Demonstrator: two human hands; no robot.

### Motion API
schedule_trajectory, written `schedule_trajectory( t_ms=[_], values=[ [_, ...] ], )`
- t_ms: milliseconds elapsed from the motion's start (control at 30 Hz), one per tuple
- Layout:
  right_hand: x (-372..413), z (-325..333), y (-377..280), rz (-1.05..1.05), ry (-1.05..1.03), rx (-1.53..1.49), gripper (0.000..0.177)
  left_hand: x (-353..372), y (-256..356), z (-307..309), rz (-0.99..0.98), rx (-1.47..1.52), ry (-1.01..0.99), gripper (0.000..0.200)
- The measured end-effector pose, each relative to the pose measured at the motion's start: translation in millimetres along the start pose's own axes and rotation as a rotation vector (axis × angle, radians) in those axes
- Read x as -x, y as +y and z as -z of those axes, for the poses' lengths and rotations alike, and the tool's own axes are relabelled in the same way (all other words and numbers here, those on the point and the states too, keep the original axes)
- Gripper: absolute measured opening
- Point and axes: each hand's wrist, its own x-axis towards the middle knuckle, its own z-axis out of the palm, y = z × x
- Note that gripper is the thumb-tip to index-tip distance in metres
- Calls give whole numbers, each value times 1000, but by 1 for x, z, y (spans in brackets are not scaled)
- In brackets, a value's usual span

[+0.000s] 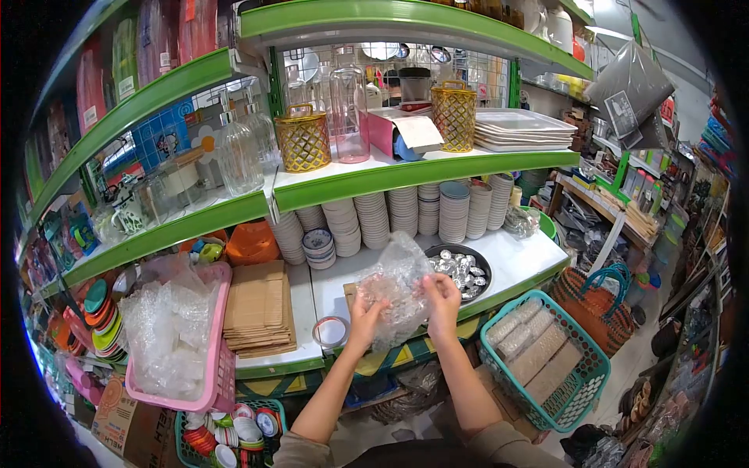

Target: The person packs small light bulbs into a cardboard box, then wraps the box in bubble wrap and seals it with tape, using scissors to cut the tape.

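A crumpled piece of clear bubble wrap [396, 269] is held up in front of me between both hands. My left hand [365, 318] grips its lower left side, thumb pressed against the fingers. At its right edge, my right hand [442, 303] pinches the wrap. Whether anything lies inside the wrap I cannot tell. Just behind my right hand, a round black tray [489, 274] holds several shiny silver pieces [462, 269]. A roll of tape [331, 332] lies on the white shelf to the left of my left hand.
Flat brown cardboard pieces [257, 300] are stacked beside a pink basket [222, 366] of bubble wrap. At right stands a teal basket [581, 398] with wrapped packages [538, 343]. Stacked bowls [402, 209] line the shelf's back, under a green-edged shelf [421, 173].
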Motion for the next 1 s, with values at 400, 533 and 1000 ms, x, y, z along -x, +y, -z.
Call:
schedule_trajectory(
  t_ms=[400, 533, 1000],
  values=[
    [22, 1, 6, 96, -216, 249, 34, 12, 32, 5, -115, -49, 33, 57],
    [27, -3, -6, 283, -60, 591, 22, 23, 42, 6, -145, -170, 68, 54],
    [25, -23, -11, 523, -24, 786, 27, 32, 36, 16, -139, -124, 191, 27]
  ],
)
